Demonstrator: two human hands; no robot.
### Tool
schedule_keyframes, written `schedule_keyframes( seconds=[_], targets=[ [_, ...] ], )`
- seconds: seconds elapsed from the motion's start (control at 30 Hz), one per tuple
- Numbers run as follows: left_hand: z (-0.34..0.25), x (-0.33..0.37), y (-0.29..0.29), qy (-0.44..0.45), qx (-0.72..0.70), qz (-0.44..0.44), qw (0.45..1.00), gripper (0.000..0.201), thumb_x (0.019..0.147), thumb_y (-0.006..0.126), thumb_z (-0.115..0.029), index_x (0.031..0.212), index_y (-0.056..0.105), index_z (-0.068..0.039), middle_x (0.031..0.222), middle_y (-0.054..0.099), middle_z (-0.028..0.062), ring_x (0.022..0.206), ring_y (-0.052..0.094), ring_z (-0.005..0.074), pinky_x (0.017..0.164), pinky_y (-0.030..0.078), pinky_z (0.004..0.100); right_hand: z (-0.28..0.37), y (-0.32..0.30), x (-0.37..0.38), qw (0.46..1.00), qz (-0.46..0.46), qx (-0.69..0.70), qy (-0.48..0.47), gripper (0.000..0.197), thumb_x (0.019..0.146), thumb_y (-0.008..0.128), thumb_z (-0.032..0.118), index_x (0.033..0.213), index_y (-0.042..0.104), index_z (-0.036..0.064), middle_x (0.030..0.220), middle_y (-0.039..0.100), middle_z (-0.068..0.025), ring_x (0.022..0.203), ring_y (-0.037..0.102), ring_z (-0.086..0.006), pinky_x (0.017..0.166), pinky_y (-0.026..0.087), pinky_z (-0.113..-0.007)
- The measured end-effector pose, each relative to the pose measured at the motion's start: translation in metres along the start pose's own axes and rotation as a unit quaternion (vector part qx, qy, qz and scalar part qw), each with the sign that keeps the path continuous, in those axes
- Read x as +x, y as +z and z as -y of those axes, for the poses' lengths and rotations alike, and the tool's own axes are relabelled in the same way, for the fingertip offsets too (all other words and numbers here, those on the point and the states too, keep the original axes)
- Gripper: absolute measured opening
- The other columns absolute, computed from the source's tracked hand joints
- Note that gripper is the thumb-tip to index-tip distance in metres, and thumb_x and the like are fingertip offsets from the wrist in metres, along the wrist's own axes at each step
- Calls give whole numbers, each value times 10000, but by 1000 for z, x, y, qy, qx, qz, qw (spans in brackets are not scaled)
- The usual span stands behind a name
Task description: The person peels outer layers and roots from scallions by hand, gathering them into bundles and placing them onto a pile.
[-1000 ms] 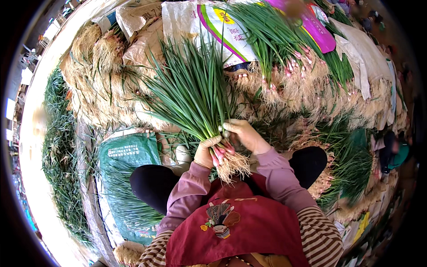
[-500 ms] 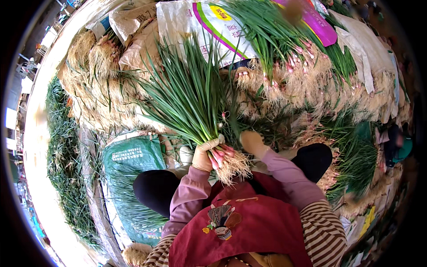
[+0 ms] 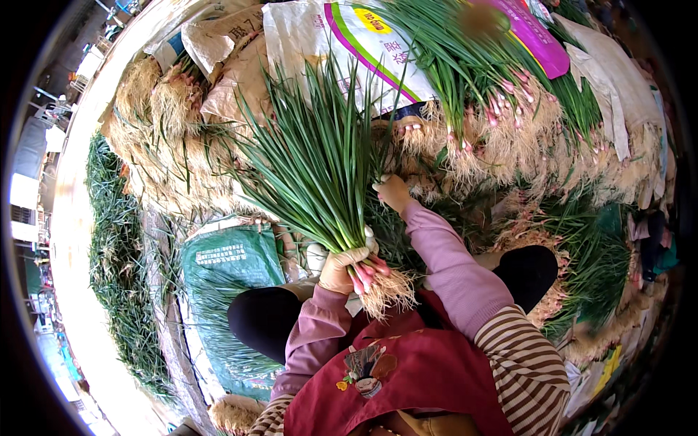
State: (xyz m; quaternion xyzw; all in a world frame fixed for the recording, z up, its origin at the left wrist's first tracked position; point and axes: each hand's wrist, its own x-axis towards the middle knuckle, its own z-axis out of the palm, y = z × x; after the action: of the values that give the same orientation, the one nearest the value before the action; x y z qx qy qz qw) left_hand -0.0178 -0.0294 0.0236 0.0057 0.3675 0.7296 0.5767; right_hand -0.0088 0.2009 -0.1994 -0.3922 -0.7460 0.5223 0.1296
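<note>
My left hand point(image 3: 340, 270) is closed round the lower stems of a big bunch of spring onions point(image 3: 313, 160). Its long green leaves fan up and away from me, while the pink bulbs point(image 3: 369, 272) and pale stringy roots point(image 3: 389, 294) hang toward my lap. Just right of the bunch, my right hand point(image 3: 393, 193) has its fingers pinched on a thin spring onion with dark leaves point(image 3: 379, 161); its bulb end is mostly hidden by the fingers.
Rooted spring onions point(image 3: 516, 109) lie piled along the far side, partly under white and purple sacks point(image 3: 349, 51). A green sack point(image 3: 233, 254) lies left of my knee. More spring onions point(image 3: 589, 254) lie at right. Leaf scraps point(image 3: 120, 269) line the far left.
My right hand has moved forward and slightly left, from beside the bulbs to the dark leaves, and has closed there. The left hand still grips the bunch, now slightly lower in view.
</note>
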Motion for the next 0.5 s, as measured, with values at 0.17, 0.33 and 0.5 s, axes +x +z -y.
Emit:
schedule_keyframes(
  seconds=[0.17,0.33,0.5],
  targets=[
    [20,5,-22,20,-8,-17,1000,340,795,641,-38,1112,522,0,1022,628,148,656,668,357,510,553,377,81,-59,-61,996,62,36,-46,208,789,699,154,789,664,-52,623,590,-75,581,535,-111,561,422,-278],
    [21,9,5,-24,-34,25,999,316,808,611,-76,1084,528,53,1043,621,191,661,666,350,524,546,352,146,-125,-126,977,168,116,-60,177,770,730,129,800,672,-35,681,617,-75,605,559,-107,589,448,-262],
    [22,6,11,-54,17,36,998,384,811,582,-217,1032,560,96,938,637,228,668,662,287,613,547,303,159,-112,-152,972,144,111,-150,198,794,709,133,719,606,-18,681,521,-75,590,522,-168,569,430,-301]
  ],
)
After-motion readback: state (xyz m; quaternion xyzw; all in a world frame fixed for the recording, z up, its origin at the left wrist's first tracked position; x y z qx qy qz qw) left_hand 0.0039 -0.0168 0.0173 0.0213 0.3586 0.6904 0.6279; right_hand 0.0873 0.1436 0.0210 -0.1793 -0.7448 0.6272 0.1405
